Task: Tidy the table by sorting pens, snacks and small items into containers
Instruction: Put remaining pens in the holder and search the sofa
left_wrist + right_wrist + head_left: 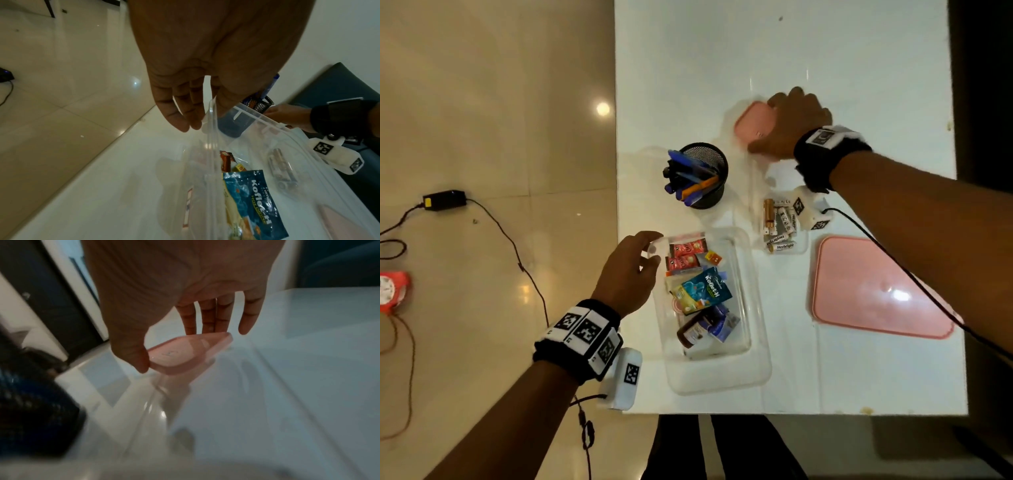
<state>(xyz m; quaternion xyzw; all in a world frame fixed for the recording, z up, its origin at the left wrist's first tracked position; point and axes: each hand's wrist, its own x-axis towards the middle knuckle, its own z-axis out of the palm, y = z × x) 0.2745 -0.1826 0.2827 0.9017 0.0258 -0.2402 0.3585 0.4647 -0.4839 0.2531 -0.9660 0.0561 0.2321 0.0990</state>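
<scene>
My right hand (770,120) pinches a small pink lid (751,123) between thumb and fingers at the far middle of the white table (825,51). In the right wrist view the small pink lid (185,353) is tilted and off the surface. My left hand (654,251) grips the far left corner of a clear snack container (743,346) holding several sachets and packets (705,291). The left wrist view shows fingers (180,113) outside that corner rim (211,113) and the thumb inside. A black mesh cup (714,192) holds several pens. Batteries (779,222) lie in a small clear tub.
A large pink lid (876,291) lies flat at the right, near the table's front edge. The table's left edge runs just beside my left hand. On the floor at the left are a black adapter (443,200) with cables and a red object (393,291).
</scene>
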